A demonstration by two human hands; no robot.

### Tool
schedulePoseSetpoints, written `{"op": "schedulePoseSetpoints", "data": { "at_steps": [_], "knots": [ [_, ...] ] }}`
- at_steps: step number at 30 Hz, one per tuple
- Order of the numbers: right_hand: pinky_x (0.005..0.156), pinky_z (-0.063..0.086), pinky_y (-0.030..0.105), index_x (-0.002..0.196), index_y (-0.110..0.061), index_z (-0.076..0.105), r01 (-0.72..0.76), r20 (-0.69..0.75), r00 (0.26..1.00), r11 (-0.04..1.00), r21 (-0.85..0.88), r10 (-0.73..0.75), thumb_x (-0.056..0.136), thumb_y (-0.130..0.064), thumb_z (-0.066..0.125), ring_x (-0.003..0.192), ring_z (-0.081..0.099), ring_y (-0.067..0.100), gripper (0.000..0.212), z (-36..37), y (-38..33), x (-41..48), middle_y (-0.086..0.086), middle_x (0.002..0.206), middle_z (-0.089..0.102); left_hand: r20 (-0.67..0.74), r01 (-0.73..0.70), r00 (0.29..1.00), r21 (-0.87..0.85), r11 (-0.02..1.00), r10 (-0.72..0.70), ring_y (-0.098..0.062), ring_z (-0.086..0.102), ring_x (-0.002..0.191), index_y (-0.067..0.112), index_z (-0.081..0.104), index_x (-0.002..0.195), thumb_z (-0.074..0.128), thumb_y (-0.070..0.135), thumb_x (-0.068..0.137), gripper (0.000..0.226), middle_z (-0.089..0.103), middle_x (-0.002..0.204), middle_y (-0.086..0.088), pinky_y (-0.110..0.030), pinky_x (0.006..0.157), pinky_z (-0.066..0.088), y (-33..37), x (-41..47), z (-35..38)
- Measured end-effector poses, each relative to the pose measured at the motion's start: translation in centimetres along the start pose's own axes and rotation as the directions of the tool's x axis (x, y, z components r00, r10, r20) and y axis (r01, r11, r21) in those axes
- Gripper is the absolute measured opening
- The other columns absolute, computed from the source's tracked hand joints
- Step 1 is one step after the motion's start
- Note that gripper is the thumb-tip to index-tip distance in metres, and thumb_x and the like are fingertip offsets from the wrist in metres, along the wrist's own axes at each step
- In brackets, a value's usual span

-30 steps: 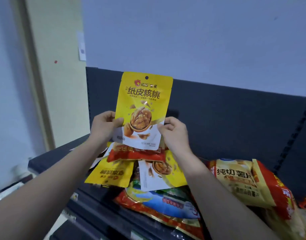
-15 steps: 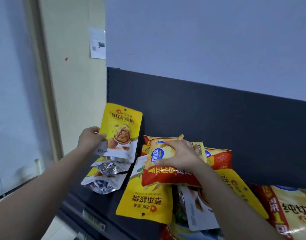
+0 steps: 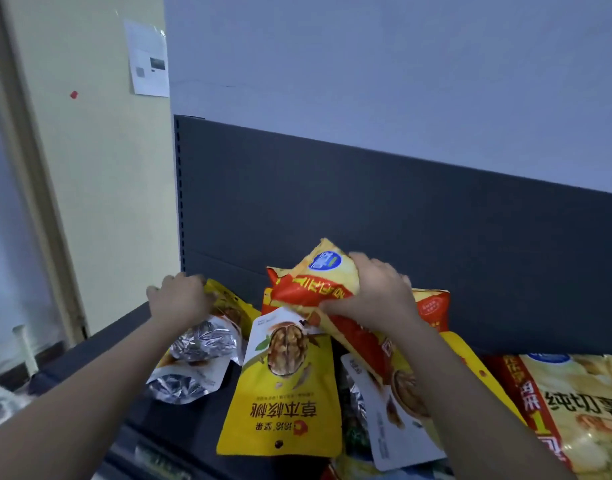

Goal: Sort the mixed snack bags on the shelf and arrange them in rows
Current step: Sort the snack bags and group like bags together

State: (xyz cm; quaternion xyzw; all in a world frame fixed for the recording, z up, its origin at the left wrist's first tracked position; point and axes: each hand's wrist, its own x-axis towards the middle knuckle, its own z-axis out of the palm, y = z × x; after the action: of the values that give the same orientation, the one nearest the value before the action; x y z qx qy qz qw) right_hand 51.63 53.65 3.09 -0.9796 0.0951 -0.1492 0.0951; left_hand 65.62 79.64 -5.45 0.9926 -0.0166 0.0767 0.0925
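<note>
Few bags are sorted so far. At the left rear of the dark grey metal shelf [image 3: 190, 424], a small cluster of yellow flat walnut pouches with crinkled silver foil bases [image 3: 200, 341] lies overlapped; treat this as the probable start of one row. Your left hand [image 3: 179, 299] rests on the rearmost pouch of that cluster, fingers curled over its top edge. Your right hand [image 3: 377, 299] grips the puffed red-and-yellow crisp bag [image 3: 308, 289] from above, fingers wrapped over its right side. It holds the bag tilted over the heap, near the dark grey back panel [image 3: 401, 209].

Most of the work remains. These items lie mixed and unaligned:
- one yellow glossy pouch printed with a walnut [image 3: 283, 386], flat and upside down at mid-shelf;
- one white-backed pouch [image 3: 398, 431] beneath your right forearm;
- a second red-and-yellow bag [image 3: 432, 306] behind your right hand;
- one large pale crisp bag with a red side band [image 3: 574, 410] at the right edge.

Note the materials. The pouches are thin, flat laminate film with a hang hole, and should stack and lean readily. The foil bases crease and reflect light. The crisp bags are air-filled pillows of slick film; expect them to slide and to resist standing in line.
</note>
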Motion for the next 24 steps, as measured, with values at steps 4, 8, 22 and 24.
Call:
{"op": "schedulePoseSetpoints", "data": {
  "at_steps": [4,8,22,24],
  "knots": [
    [0.102,0.036,0.045,0.141,-0.027,0.034,-0.101,-0.175,0.978,0.992,0.073,0.112,0.065,-0.072,0.068,0.121,0.048,0.022,0.094,-0.1,0.8,0.3,-0.002,0.127,0.055,-0.109,-0.279,0.946,0.214,0.936,0.306,-0.022,0.046,0.118,0.028,0.060,0.119,0.046,0.046,0.094,0.034,0.057,0.119,0.001,-0.044,0.097,0.030,4.0,-1.6,-1.0],
    [0.101,0.037,0.045,0.140,-0.026,0.037,-0.155,-0.231,0.953,0.972,0.177,0.194,0.067,-0.071,0.069,0.121,0.049,0.022,0.091,-0.2,2.0,-0.1,-0.003,0.128,0.055,0.114,-0.616,0.759,-0.196,0.763,0.641,-0.016,0.040,0.131,0.031,0.053,0.134,0.055,0.052,0.090,0.048,0.052,0.138,0.010,-0.043,0.105,0.031,7.2,-3.4,-0.8],
    [0.098,0.044,0.054,0.134,-0.028,0.042,-0.184,-0.243,0.927,0.909,0.373,0.287,0.063,-0.072,0.071,0.114,0.054,0.021,0.089,-0.4,5.3,-1.8,-0.006,0.120,0.059,0.196,-0.283,0.836,-0.647,0.708,0.513,-0.002,0.066,0.065,0.014,0.068,0.080,0.075,0.011,0.082,0.007,0.074,0.077,0.001,-0.021,0.066,0.048,10.4,-4.7,-3.2],
    [0.098,0.045,0.054,0.135,-0.027,0.041,-0.186,-0.253,0.918,0.894,0.407,0.306,0.062,-0.074,0.070,0.115,0.054,0.021,0.092,-0.4,5.3,-1.8,-0.005,0.122,0.058,0.171,-0.166,0.872,-0.779,0.605,0.459,-0.006,0.067,0.059,0.006,0.065,0.085,0.071,0.004,0.083,0.007,0.073,0.074,-0.007,-0.024,0.064,0.049,9.4,-4.6,-4.7]
  ]
}}
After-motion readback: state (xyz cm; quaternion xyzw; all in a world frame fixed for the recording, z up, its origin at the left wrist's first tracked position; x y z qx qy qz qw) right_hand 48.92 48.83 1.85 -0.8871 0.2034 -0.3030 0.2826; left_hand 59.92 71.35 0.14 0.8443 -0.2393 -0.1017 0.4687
